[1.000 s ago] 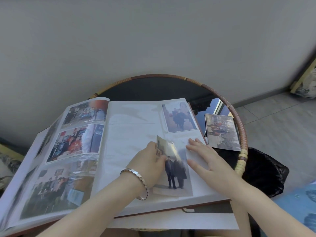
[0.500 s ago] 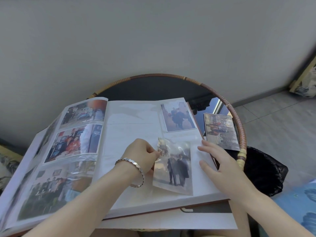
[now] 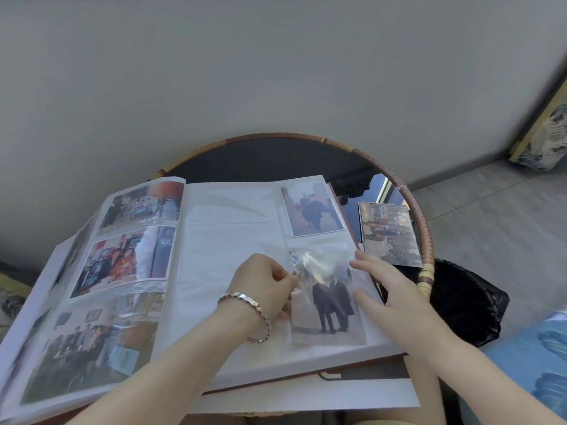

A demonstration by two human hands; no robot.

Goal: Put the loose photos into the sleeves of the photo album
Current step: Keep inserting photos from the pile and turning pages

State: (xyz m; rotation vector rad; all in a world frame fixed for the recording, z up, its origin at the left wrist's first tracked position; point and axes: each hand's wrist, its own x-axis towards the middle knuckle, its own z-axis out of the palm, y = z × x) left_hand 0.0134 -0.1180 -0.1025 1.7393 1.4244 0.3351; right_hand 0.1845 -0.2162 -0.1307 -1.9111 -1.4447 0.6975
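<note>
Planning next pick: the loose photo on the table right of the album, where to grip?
Likely the near right corner of the loose photo, coming from the right: it lies flat on the table, with its left edge close beside the album.

I see the album [image 3: 233,240] open on the round table [image 3: 425,240], centre frame. Three photos are stacked down its left page. On the right page, the upper photo [image 3: 311,211] sits top right. Below it is the lower photo [image 3: 328,302], probably partly in its sleeve, between the left hand [image 3: 264,283] and the right hand [image 3: 389,289]. The loose photo [image 3: 388,233] lies on the table, right of the album.
</note>
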